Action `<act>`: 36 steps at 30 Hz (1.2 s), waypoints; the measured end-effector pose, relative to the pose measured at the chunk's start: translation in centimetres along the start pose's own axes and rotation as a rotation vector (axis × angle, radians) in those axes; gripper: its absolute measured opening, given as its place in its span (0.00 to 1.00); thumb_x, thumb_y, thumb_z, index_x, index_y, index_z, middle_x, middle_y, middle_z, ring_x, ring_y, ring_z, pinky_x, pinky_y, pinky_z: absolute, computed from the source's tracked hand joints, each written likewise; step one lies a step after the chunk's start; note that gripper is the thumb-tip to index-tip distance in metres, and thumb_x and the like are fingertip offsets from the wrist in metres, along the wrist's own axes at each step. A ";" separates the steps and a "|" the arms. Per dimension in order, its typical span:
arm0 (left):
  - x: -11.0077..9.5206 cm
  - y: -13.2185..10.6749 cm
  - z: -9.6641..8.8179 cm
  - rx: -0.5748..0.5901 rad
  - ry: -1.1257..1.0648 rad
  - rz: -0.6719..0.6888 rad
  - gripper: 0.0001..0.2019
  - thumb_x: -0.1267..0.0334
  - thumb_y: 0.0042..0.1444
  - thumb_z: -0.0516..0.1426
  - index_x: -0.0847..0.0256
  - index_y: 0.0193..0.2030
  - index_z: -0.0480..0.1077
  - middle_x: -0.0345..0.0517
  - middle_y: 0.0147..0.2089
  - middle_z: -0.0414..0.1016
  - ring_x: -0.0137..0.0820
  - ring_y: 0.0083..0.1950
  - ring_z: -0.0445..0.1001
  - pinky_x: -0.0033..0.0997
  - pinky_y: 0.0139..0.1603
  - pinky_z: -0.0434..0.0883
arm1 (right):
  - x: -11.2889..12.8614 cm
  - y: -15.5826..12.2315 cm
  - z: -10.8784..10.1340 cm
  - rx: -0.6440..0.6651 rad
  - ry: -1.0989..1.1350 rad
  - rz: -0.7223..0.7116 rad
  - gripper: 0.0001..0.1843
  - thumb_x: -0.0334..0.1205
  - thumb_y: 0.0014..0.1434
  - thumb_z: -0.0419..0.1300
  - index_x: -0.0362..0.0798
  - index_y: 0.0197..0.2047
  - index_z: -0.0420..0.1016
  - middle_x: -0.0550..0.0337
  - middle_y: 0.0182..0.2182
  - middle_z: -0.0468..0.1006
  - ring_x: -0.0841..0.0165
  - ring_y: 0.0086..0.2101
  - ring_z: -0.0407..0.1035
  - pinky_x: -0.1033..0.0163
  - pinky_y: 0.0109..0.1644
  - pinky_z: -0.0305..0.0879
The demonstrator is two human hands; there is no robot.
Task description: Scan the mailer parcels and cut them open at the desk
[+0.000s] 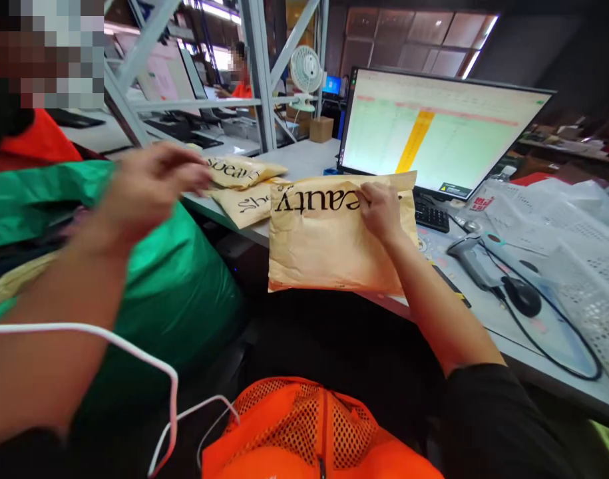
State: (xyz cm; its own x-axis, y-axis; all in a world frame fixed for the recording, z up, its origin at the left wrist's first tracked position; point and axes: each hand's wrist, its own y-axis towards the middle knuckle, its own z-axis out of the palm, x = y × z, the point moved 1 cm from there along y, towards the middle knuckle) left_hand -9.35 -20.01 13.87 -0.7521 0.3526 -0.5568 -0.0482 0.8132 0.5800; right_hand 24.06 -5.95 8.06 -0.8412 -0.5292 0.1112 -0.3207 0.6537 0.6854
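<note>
Right hand (pixel 381 209) closed on the upper part of an envelope (pixel 324 253), which extends below it; left hand (pixel 157 183), blurred, fingers partly curled, hold unclear, over a green bag (pixel 179 286).

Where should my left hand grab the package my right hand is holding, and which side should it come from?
Probably grip the package midway down its left edge, coming from the left. The right hand holds it near the top right, the opposite edge is free of fingers, and the left hand is raised on that side.
</note>
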 end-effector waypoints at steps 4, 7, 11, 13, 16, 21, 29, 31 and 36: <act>-3.9 7.9 7.8 0.140 0.022 0.228 0.24 0.49 0.60 0.60 0.64 0.57 0.74 0.52 0.57 0.80 0.37 0.53 0.78 0.36 0.55 0.74 | 1.8 -2.4 -3.2 -0.122 -0.018 -0.191 0.14 0.40 0.75 0.52 0.49 0.38 0.72 0.54 0.35 0.74 0.61 0.38 0.64 0.57 0.49 0.54; -7.2 10.4 15.4 0.564 0.152 0.350 0.21 0.47 0.65 0.54 0.63 0.46 0.78 0.51 0.44 0.82 0.39 0.45 0.78 0.35 0.47 0.72 | 2.0 -5.0 -5.0 -0.118 -0.023 -0.207 0.15 0.40 0.76 0.50 0.48 0.40 0.75 0.50 0.40 0.75 0.59 0.41 0.65 0.57 0.49 0.56; -8.7 9.1 20.4 0.681 0.167 0.450 0.18 0.54 0.70 0.50 0.61 0.38 0.77 0.49 0.40 0.82 0.37 0.42 0.77 0.32 0.42 0.68 | 2.0 -9.1 -5.9 0.073 0.038 -0.111 0.16 0.37 0.74 0.48 0.48 0.34 0.71 0.52 0.33 0.75 0.62 0.36 0.67 0.58 0.43 0.57; -8.5 7.9 21.4 0.668 0.213 0.467 0.17 0.54 0.70 0.51 0.60 0.39 0.77 0.50 0.41 0.83 0.37 0.43 0.78 0.32 0.42 0.68 | 2.7 -10.9 -5.9 0.145 0.088 -0.053 0.17 0.37 0.74 0.49 0.50 0.31 0.67 0.57 0.28 0.73 0.64 0.30 0.65 0.59 0.38 0.56; -7.8 6.8 22.3 0.646 0.284 0.453 0.17 0.55 0.72 0.50 0.61 0.42 0.77 0.54 0.43 0.83 0.40 0.45 0.80 0.33 0.44 0.69 | 5.1 -13.1 -6.3 0.165 0.186 -0.025 0.18 0.38 0.73 0.50 0.51 0.29 0.62 0.60 0.24 0.70 0.67 0.26 0.62 0.60 0.33 0.52; -5.0 7.3 22.9 0.598 0.388 0.281 0.21 0.55 0.74 0.47 0.66 0.51 0.77 0.63 0.50 0.82 0.47 0.52 0.80 0.38 0.50 0.72 | 8.1 -15.7 -7.2 0.175 0.216 -0.192 0.20 0.34 0.73 0.51 0.50 0.27 0.60 0.63 0.21 0.67 0.69 0.23 0.60 0.59 0.32 0.49; -4.4 8.2 22.1 0.618 0.431 0.125 0.21 0.56 0.74 0.47 0.68 0.52 0.77 0.66 0.54 0.80 0.49 0.57 0.79 0.40 0.57 0.72 | 6.4 -13.3 -6.3 0.431 -0.165 0.047 0.04 0.33 0.65 0.58 0.47 0.37 0.73 0.50 0.34 0.79 0.56 0.37 0.73 0.56 0.42 0.58; -5.2 7.8 22.0 0.611 0.439 0.086 0.21 0.55 0.74 0.48 0.68 0.54 0.76 0.67 0.55 0.80 0.50 0.57 0.78 0.40 0.56 0.72 | 7.9 -11.1 -6.0 0.522 -0.213 0.105 0.05 0.34 0.65 0.59 0.45 0.43 0.75 0.44 0.41 0.81 0.51 0.44 0.74 0.53 0.46 0.61; -5.7 6.8 21.8 0.568 0.466 0.029 0.20 0.55 0.74 0.48 0.67 0.55 0.75 0.66 0.52 0.81 0.48 0.57 0.79 0.38 0.54 0.73 | 12.1 -7.4 -2.3 0.671 -0.115 0.217 0.17 0.46 0.72 0.59 0.40 0.55 0.74 0.39 0.45 0.81 0.48 0.46 0.77 0.55 0.44 0.66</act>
State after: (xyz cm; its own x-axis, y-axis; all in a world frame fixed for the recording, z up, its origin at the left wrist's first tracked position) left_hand 8.94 -6.44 8.06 -0.9553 0.2470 -0.1622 0.2289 0.9657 0.1226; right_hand 17.26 -18.50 6.00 -0.9451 -0.3133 0.0933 -0.3086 0.9492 0.0613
